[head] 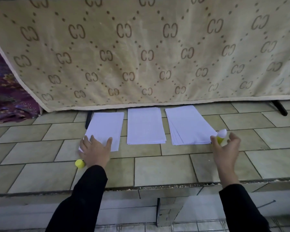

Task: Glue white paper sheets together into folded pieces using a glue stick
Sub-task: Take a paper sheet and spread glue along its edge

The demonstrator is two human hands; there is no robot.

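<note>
Three paper stacks lie before you. Your left hand presses flat on one; your right hand spreads open beside the glue stick.

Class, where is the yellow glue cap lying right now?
The cap lies on the tiled floor at lower left of the head view, just beside the left hand, which presses the left paper pile.

"CC" monograms — patterned blanket

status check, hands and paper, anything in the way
Left hand flat on left paper stack, open. Right hand open around upright glue stick, grip unclear. Yellow cap loose by left wrist. Nothing blocking the stacks.
</note>
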